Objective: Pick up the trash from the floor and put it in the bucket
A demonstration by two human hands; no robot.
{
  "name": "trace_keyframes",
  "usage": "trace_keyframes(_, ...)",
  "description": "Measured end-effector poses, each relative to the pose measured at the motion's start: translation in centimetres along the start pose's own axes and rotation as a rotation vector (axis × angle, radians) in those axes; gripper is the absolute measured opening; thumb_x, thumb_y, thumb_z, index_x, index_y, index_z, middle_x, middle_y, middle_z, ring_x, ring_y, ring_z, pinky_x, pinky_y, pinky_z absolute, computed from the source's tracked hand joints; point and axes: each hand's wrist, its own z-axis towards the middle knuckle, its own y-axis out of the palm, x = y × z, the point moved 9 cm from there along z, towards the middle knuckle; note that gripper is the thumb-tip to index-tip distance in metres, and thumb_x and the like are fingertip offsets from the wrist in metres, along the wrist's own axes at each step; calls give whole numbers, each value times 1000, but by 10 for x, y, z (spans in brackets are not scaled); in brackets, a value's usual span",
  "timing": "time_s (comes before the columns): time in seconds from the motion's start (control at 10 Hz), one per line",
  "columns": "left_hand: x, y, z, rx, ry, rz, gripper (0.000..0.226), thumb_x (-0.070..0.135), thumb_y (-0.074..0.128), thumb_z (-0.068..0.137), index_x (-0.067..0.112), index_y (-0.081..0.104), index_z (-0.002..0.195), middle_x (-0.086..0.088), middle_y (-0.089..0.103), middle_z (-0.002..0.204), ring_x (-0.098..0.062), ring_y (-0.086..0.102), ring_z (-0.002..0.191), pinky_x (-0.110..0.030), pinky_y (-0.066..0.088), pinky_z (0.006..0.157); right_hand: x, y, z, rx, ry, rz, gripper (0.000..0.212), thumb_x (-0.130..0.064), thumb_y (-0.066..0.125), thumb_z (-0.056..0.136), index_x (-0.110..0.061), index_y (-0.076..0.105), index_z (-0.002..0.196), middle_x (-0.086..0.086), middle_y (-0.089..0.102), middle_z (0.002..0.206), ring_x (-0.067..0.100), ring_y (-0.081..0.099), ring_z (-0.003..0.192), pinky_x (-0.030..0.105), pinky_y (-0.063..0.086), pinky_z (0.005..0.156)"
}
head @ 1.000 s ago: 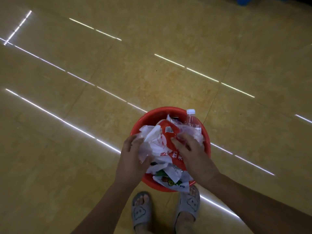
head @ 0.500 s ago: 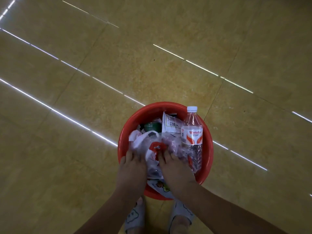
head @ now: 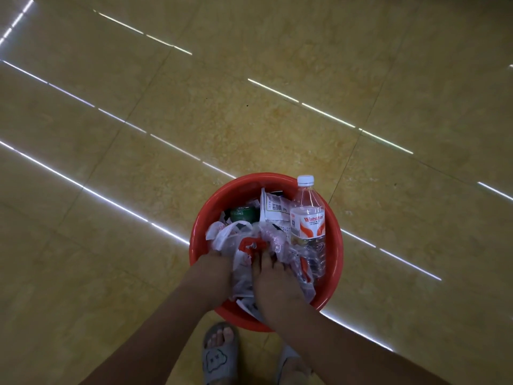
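Note:
A red bucket (head: 204, 218) stands on the floor right in front of my feet, full of trash. Crumpled white and red plastic bags (head: 244, 243) fill its middle. A clear water bottle (head: 307, 223) with a red and white label stands at its right side, cap above the rim. A green can (head: 243, 213) and a white wrapper (head: 273, 208) lie at the back. My left hand (head: 213, 276) and my right hand (head: 273, 284) both press down on the plastic bags inside the bucket, fingers spread into the plastic.
Glossy yellow floor tiles (head: 249, 120) surround the bucket, with bright streaks of reflected light. My feet in grey slippers (head: 220, 354) stand just below the bucket. I see no loose trash on the floor in view.
The plastic bags sat high above the rim a second ago; both hands have pushed them down into the bucket. The bottle, can and wrapper behind them are now uncovered.

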Motion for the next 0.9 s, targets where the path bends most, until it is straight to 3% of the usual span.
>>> trace_keyframes(0.1,-1,-19,-9,104,-33,-55,35,23,50,92,14,55,125,-6,59,110,-22,60,98,-37,52,83,1,-12,-12,-8,-33,4,74,-15,44,98,1,-2,153,28,-6,159,45,29,137,52,30,112)
trace_keyframes(0.3,7,-55,-23,228,-63,-92,33,31,54,92,18,57,122,-4,60,116,-21,60,102,-33,50,80,2,-52,-40,14,-65,-3,74,-5,50,93,0,7,153,29,5,157,43,45,124,48,48,93)
trace_keyframes(0.5,17,-105,-43,341,-110,-98,38,33,53,94,22,53,130,-1,61,119,-20,59,106,-33,49,83,6,-103,-71,77,-88,-51,58,-1,53,89,-2,33,143,27,29,146,39,59,107,45,51,81)
trace_keyframes(0.6,21,-133,-54,416,-126,-135,32,31,53,93,25,56,124,-1,61,108,-21,61,98,-31,48,74,10,-121,-87,115,-95,-26,50,2,53,89,-4,41,138,23,34,141,38,61,104,44,48,73)
trace_keyframes(0.8,37,-174,-76,481,-97,-183,32,31,54,93,27,58,125,2,58,107,-17,60,93,-27,42,69,15,-148,-113,210,-153,53,49,-3,55,89,-11,45,137,19,17,157,35,63,98,40,49,69)
trace_keyframes(0.9,47,-194,-93,487,-93,-186,34,32,56,93,27,57,127,4,60,108,-16,60,95,-27,48,72,17,-165,-132,231,-169,57,49,-4,56,88,-11,47,136,16,32,150,33,62,100,41,52,74)
